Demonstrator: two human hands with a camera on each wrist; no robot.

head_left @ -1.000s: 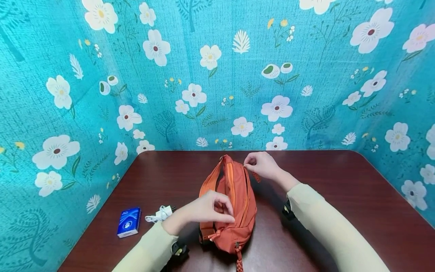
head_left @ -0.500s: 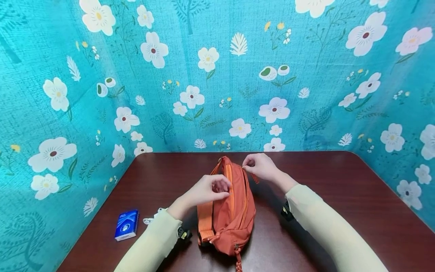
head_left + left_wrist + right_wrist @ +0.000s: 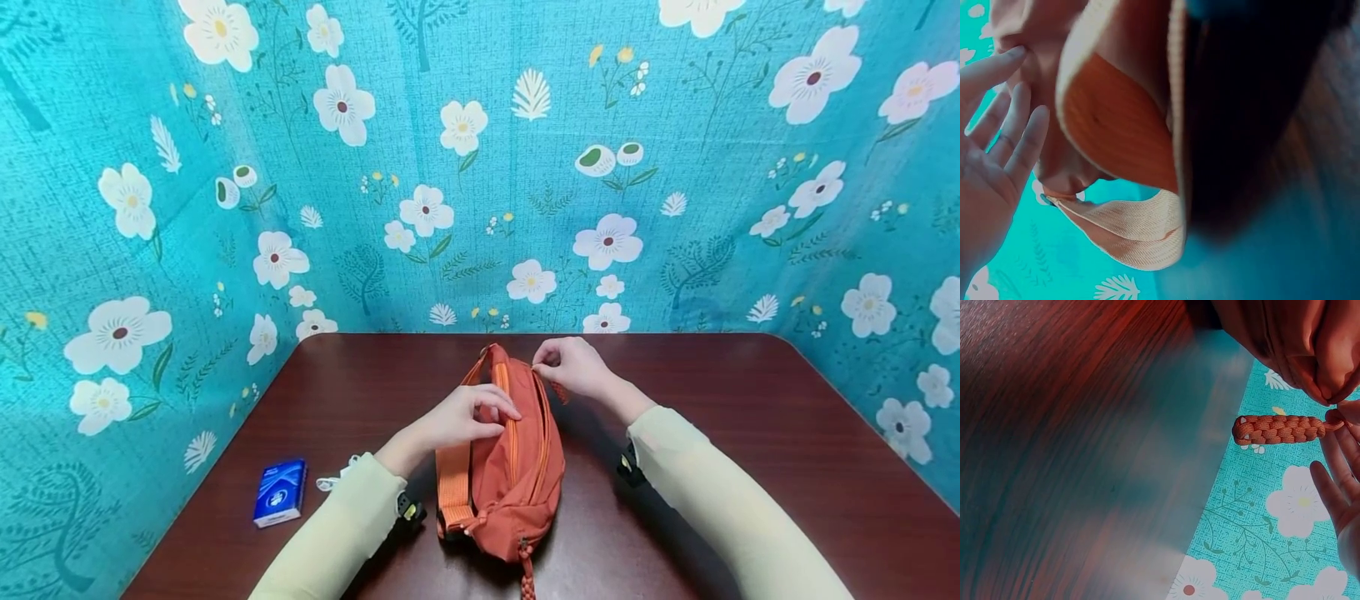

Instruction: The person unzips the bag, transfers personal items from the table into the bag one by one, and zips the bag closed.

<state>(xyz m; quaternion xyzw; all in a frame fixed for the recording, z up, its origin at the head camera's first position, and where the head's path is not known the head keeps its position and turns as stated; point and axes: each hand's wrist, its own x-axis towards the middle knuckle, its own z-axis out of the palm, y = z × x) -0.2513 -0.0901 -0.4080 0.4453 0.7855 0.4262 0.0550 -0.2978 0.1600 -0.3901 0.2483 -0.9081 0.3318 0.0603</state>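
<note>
An orange-red waist bag (image 3: pixel 517 508) stands on the dark table, its front zipper slightly parted along the right side. My right hand (image 3: pixel 577 367) pinches the zipper pull at the bag's far end. A braided cord (image 3: pixel 1279 430) dangles from that pull in the right wrist view. My left hand (image 3: pixel 450 421) lies over the bag's upper middle, fingers relaxed and fingertips right at the fabric near the orange zipper. In the left wrist view those fingers (image 3: pixel 1019 125) are spread beside the bag's side, with the webbing strap (image 3: pixel 1141 231) looping below. The bag's inside is hidden.
Left of the bag lies a blue-and-white packet (image 3: pixel 280 493). A white cable (image 3: pixel 336 477) shows partly behind the left sleeve. Blue flowered cloth (image 3: pixel 480 208) hangs around the table's back and sides. A second braided cord (image 3: pixel 527 575) hangs at the bag's near end.
My left hand has moved away from me along the bag, from its near half to its upper middle, and its fingertips have lowered onto it. The right hand keeps pinching the pull, barely moved.
</note>
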